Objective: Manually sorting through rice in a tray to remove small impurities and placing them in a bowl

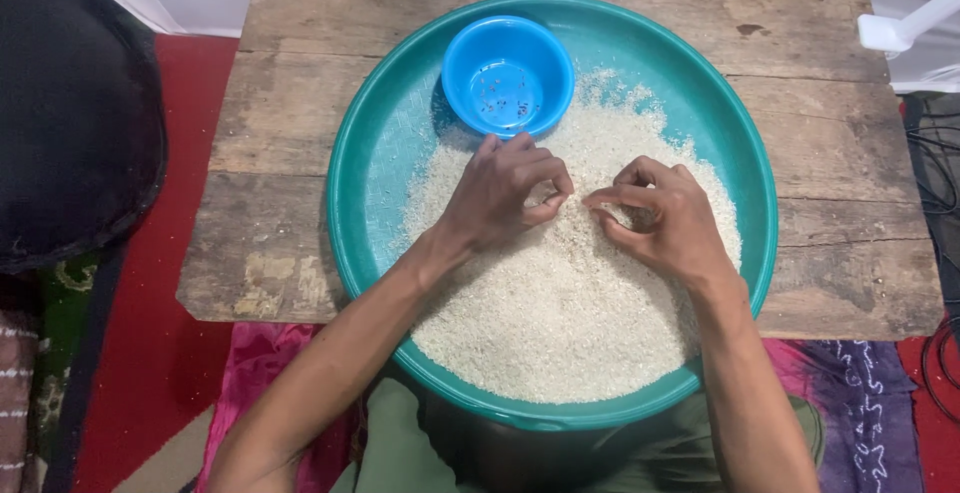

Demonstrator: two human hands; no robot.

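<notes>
Both hands, left hand (500, 193) and right hand (660, 218), pinch fingertips together over rice (560, 303); few dark specks in blue bowl (508, 78) at twelve o'clock, most grain unsorted.

A weathered wooden bench (290, 113) of rough, cracked planks is carrying a single large teal basin (380, 133), which is sitting across its middle and hanging over the near edge. The bench top is showing pale worn patches at its near left corner and a small dark stain near the far right.
</notes>
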